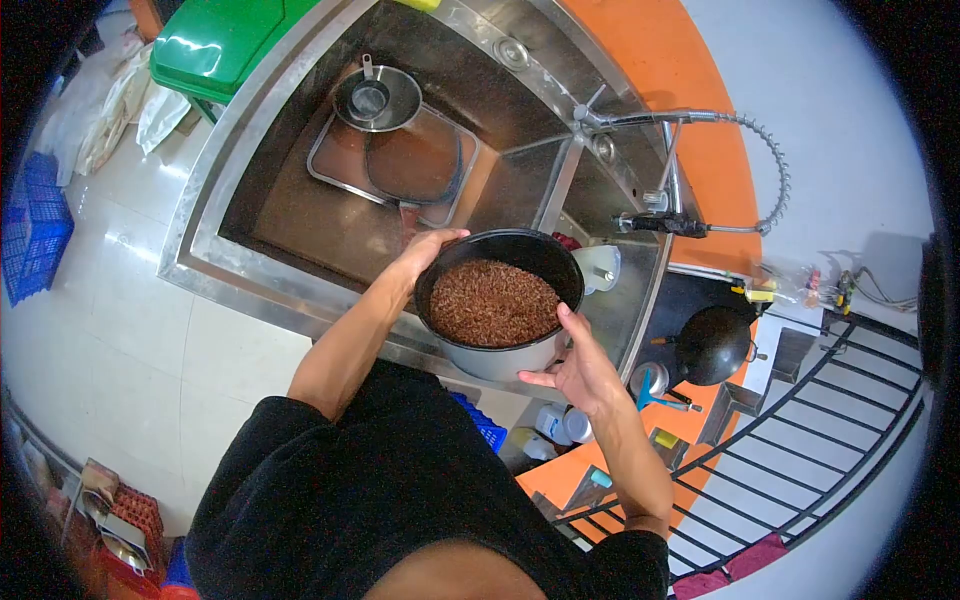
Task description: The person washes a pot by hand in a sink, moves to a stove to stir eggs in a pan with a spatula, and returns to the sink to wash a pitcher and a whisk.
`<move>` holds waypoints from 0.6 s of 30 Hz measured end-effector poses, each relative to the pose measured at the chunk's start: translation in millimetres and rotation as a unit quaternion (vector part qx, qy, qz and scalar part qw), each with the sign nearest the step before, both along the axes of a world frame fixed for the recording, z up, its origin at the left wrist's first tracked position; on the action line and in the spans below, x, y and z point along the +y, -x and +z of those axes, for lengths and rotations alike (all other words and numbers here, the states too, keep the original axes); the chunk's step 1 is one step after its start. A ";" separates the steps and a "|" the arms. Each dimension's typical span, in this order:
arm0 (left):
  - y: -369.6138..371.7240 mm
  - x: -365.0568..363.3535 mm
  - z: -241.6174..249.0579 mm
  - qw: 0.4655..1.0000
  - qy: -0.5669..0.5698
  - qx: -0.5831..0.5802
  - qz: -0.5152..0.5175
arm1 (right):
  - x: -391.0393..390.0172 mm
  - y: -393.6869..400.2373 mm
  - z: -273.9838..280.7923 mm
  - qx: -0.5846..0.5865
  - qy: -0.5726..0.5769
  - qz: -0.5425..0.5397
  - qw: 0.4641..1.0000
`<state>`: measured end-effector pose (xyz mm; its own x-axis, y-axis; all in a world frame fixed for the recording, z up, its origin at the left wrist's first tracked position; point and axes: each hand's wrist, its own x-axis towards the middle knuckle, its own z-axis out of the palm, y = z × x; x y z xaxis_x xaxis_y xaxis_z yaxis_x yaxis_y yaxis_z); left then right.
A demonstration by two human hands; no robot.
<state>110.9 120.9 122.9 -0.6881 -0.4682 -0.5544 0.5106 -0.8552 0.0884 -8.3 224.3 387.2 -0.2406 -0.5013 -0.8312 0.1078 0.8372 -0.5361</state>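
Observation:
A round pot (pixel 500 358) with a black inside and a pale outer wall holds reddish-brown grains (pixel 493 303). It is tilted slightly, over the front edge of the steel sink. My left hand (pixel 432 252) grips the pot's left rim, with part of the fingers hidden behind it. On the right side, my right hand (pixel 580 368) holds the wall, thumb near the rim. Beyond the pot, a metal tray (pixel 335 150) lies in the large basin, with a metal bowl (pixel 405 95) and a small handled cup (pixel 369 97) at its far end.
A spring-hose faucet (pixel 690 225) rises at the sink's right side. Farther right are a black wok (pixel 713 345) and a black metal rack (pixel 800 430). A green lidded bin (pixel 225 50) stands at the upper left, a blue crate (pixel 35 230) at the far left.

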 end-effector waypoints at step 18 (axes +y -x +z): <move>0.3 -1.9 -4.0 1.000 -0.003 -0.007 -0.004 | -3.5 -0.6 0.8 -0.010 -0.007 0.006 1.000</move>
<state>110.6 119.1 118.9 -0.6838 -0.4593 -0.5669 0.5029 -0.8596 0.0898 -7.7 220.7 388.1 -0.2187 -0.4924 -0.8425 0.1089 0.8456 -0.5225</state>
